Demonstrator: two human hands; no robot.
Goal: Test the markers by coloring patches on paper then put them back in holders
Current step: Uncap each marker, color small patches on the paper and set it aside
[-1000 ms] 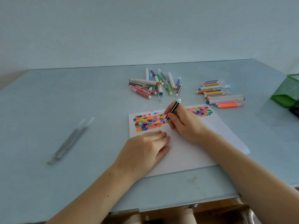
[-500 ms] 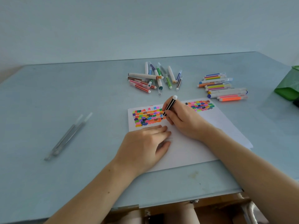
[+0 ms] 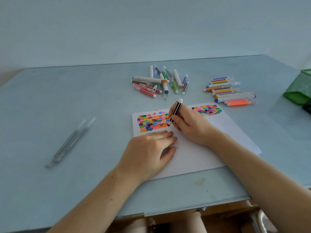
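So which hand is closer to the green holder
Right. The right hand colors mid-paper with a marker, well left of the green holder at the table's right edge. The left hand lies flat on the paper, farther left still.

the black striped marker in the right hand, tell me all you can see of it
The black striped marker is a slim pen with a black barrel, thin pale lengthwise stripes and a white end cap at the top. It looks like plastic. It is uncapped and tilted, top end leaning up and right, tip down on the sheet of paper at the right edge of the larger block of colored patches. The right hand pinches it low down.
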